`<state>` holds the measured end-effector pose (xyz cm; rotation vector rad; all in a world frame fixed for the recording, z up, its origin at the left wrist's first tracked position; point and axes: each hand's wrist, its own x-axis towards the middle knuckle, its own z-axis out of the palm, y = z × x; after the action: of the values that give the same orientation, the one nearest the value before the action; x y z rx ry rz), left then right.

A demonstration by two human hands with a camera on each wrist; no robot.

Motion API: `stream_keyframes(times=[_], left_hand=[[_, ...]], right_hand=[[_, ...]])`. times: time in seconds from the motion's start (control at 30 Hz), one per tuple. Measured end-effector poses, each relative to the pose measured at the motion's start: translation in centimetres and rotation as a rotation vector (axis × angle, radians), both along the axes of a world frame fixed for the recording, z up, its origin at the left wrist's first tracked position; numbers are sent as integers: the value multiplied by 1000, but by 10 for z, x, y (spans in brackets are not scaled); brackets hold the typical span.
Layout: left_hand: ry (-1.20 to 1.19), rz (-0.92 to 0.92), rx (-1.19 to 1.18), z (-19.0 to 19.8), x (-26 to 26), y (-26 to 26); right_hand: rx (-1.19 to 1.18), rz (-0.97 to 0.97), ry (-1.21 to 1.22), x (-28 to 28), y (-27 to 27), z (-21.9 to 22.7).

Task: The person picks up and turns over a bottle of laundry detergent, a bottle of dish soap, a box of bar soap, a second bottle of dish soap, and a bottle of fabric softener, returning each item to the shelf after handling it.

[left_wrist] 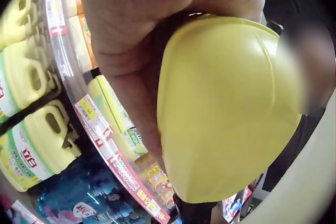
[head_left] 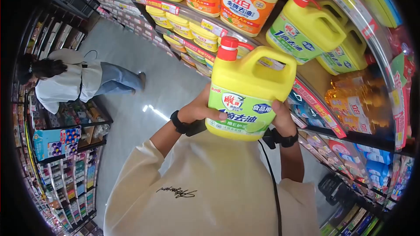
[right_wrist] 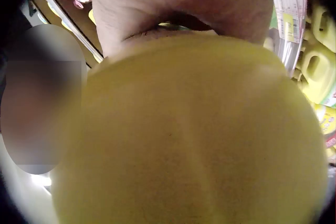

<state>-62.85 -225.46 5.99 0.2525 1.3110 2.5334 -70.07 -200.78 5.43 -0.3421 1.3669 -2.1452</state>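
The left hand (head_left: 199, 108) gripped the lower left side of a yellow Diaopai detergent jug (head_left: 247, 94), thumb across its green label (head_left: 243, 118); the right hand (head_left: 284, 119) gripped the opposite side. The jug was in front of the chest, label toward the head camera, red cap (head_left: 228, 49) uppermost, apart from similar jugs (head_left: 302, 32) on the shelf (head_left: 313, 78). Even pressure from both sides probably suited so bulky a bottle; moving the left thumb off the print would likely have helped reading.
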Motion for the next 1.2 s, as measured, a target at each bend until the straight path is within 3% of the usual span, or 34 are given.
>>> stream_keyframes(times=[0.3,0.53,0.73,0.87,1.17,1.2], left_hand=[[17,-79,-31,26,5,8],[36,-126,-37,26,4,6],[-58,-42,85,22,2,10],[-178,-92,141,34,1,4],[-157,-58,160,25,-4,10],[-80,49,51,25,-8,13]], right_hand=[[-123,-68,-13,19,3,21],[-115,-106,10,24,6,24],[-42,-134,67,22,-6,38],[-78,-167,-56,21,-21,59],[-47,-237,-103,21,-27,78],[40,-245,-44,21,-28,84]])
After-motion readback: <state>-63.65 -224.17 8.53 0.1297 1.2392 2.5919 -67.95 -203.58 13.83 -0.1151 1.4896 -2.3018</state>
